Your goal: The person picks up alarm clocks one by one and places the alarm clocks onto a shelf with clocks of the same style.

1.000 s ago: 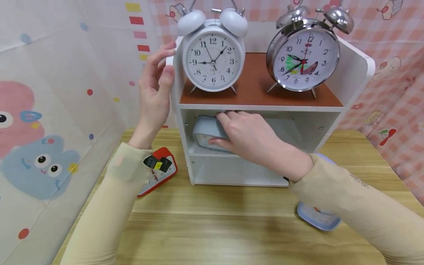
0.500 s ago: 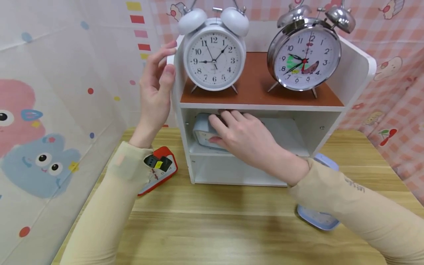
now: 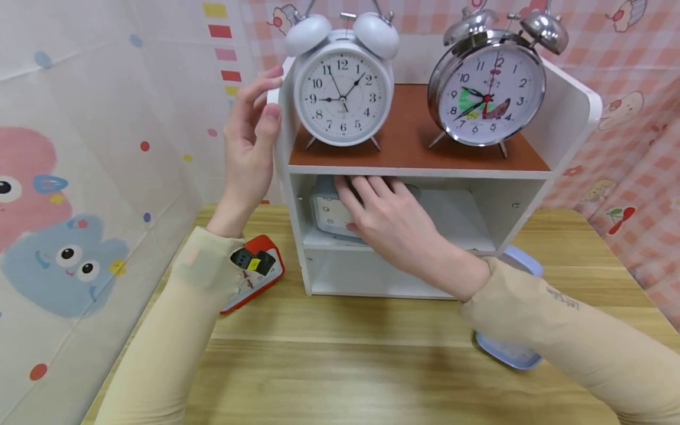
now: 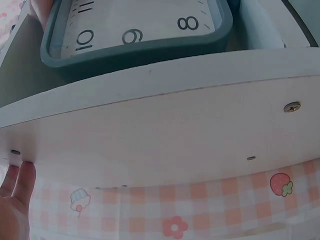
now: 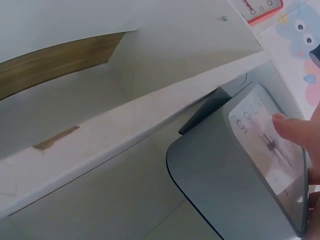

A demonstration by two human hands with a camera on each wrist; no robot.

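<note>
Inside the middle compartment of the white shelf unit (image 3: pixel 287 200), a blue-grey alarm clock (image 3: pixel 328 213) stands upright with its face forward. My right hand (image 3: pixel 390 218) grips it, fingers over its top and thumb on the face. The right wrist view shows that thumb lying across the clear front, while much of the hand is cut off. My left hand (image 3: pixel 247 144) rests its fingertips and thumb against the unit's left side panel (image 4: pixel 150 145), beside the white twin-bell alarm clock (image 3: pixel 342 97).
A silver twin-bell alarm clock (image 3: pixel 487 97) stands on the brown top shelf (image 3: pixel 411 124). A red-rimmed clock (image 3: pixel 260 277) lies left of the unit on the wooden table (image 3: pixel 340 354). A pale blue clock (image 3: pixel 512 351) is partly hidden under the right sleeve.
The blue-grey clock has tipped more upright, so the numbers on its face now show. My right hand has shifted slightly left with it. The left hand stays put.
</note>
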